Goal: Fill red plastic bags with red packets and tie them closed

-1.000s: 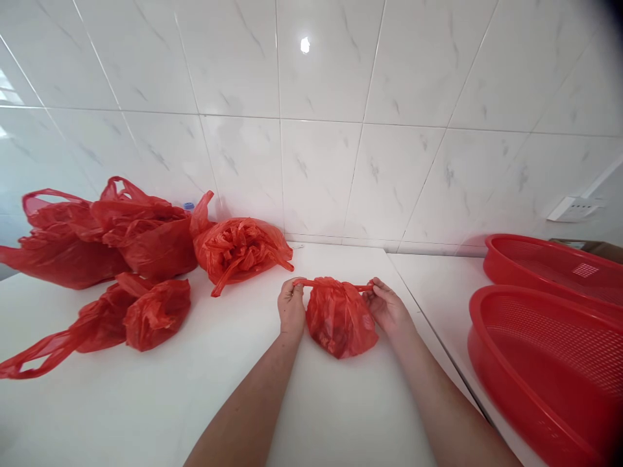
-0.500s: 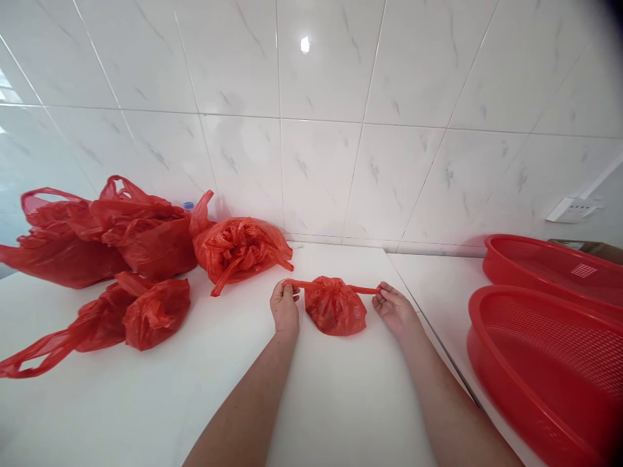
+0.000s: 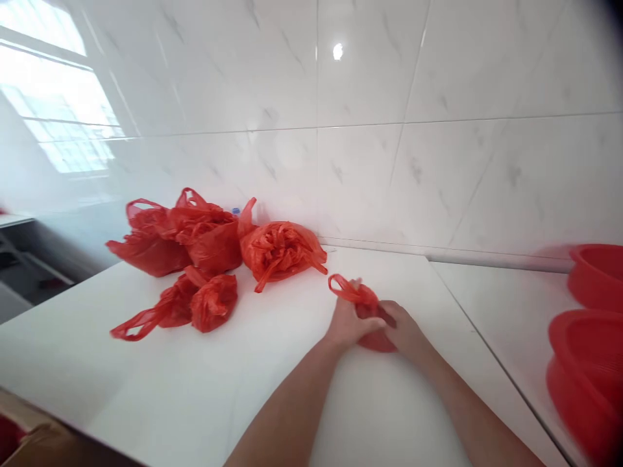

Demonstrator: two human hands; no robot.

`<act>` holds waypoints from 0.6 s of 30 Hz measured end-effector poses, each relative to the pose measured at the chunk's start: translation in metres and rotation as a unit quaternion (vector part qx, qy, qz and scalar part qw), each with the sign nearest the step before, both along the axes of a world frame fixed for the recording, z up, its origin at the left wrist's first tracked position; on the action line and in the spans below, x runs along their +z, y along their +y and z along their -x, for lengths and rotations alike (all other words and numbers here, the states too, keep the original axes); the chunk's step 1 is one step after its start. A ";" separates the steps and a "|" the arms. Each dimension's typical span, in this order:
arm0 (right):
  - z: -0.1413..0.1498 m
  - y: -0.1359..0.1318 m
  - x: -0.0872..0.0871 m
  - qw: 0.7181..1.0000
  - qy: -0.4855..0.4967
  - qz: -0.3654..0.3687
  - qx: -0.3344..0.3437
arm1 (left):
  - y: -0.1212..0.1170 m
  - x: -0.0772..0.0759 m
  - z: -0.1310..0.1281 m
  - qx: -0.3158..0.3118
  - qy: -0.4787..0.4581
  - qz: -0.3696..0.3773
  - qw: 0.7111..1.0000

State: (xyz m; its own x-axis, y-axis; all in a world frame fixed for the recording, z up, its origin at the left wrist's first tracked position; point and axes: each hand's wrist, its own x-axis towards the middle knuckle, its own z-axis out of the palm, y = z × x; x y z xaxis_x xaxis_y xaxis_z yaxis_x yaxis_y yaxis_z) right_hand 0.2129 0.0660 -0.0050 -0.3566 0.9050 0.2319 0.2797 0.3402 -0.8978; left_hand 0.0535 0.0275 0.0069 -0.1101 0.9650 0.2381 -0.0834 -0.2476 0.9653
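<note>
A small, filled red plastic bag (image 3: 377, 340) rests on the white table, its tied top and a looped handle sticking up to the left. My left hand (image 3: 348, 321) wraps round the bag's left side, thumb across the front. On the other side my right hand (image 3: 402, 324) grips it, fingers partly hidden behind the plastic. What the bag contains cannot be made out. Farther left lies a knotted red bag (image 3: 214, 303) with its handles stretched toward the left.
Larger red bags (image 3: 214, 243) stand in a group at the back left, with another bunched red bag (image 3: 287, 250) beside them near the tiled wall. Red plastic baskets (image 3: 584, 370) occupy the right side, past a table seam. A cardboard box (image 3: 48, 447) shows at the lower left.
Both hands have let go of the stretched handle ends and closed in on the bag's body. The view has turned left, bringing a window reflection and box into sight.
</note>
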 end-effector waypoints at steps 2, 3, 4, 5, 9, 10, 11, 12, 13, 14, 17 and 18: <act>0.006 -0.003 -0.001 0.999 -0.003 0.013 0.031 | 0.001 -0.007 -0.001 0.003 0.064 -0.026 0.998; 0.007 -0.003 -0.002 0.999 0.010 0.027 0.022 | 0.003 -0.011 0.000 0.012 0.086 -0.023 0.996; 0.005 -0.002 -0.002 0.999 0.032 0.042 0.004 | 0.005 -0.015 0.002 0.019 0.094 -0.005 0.995; 0.002 0.000 -0.003 0.996 0.060 0.059 -0.019 | 0.008 -0.019 0.004 0.031 0.090 0.019 0.995; -0.014 0.012 -0.008 0.977 0.142 0.135 -0.086 | 0.015 -0.022 0.019 0.156 0.032 0.053 0.986; -0.016 0.015 -0.010 0.974 0.146 0.148 -0.091 | 0.014 -0.020 0.024 0.196 0.024 0.045 0.979; -0.018 0.017 -0.011 0.973 0.144 0.157 -0.094 | 0.013 -0.017 0.031 0.232 0.021 0.034 0.972; -0.020 0.018 -0.012 0.972 0.141 0.162 -0.094 | 0.010 -0.013 0.039 0.264 0.023 0.021 0.964; -0.020 0.018 -0.012 0.972 0.137 0.167 -0.093 | 0.006 -0.010 0.048 0.291 0.028 0.005 0.956; -0.020 0.018 -0.011 0.972 0.131 0.171 -0.093 | 0.001 -0.008 0.059 0.314 0.035 -0.013 0.949; -0.020 0.017 -0.008 0.972 0.115 0.181 -0.094 | -0.021 -0.004 0.095 0.370 0.059 -0.058 0.925; -0.020 0.016 -0.008 0.972 0.113 0.183 -0.093 | -0.030 -0.003 0.109 0.386 0.072 -0.067 0.917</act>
